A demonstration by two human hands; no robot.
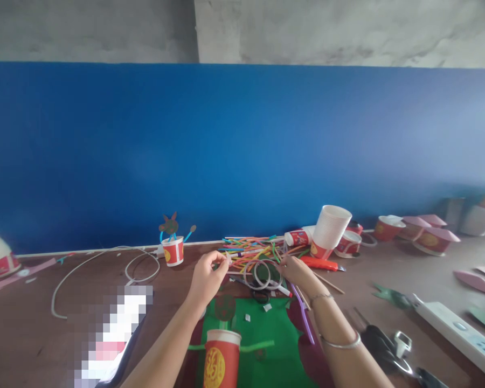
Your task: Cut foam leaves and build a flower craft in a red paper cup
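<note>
My left hand [211, 274] is pinched at the left end of a pile of coloured straws [250, 253]; what its fingertips hold is too small to name. My right hand [297, 271] reaches to the pile's right side, fingers closed near white rings of tape [262, 274] and straws. A purple straw [304, 315] slants down beside the right wrist. Whether that hand grips it is unclear. Nearer me, a red paper cup [222, 360] with green straws out of its sides and a round dark piece above stands over green paper [270, 345].
A small cup with blue straws [173, 251] stands back left, near a white cable [60, 285] and a pixelated device [115, 337]. Stacked cups [331, 229], an orange cutter [321, 263], black-handled scissors [382, 345] and a power strip [461, 334] lie right.
</note>
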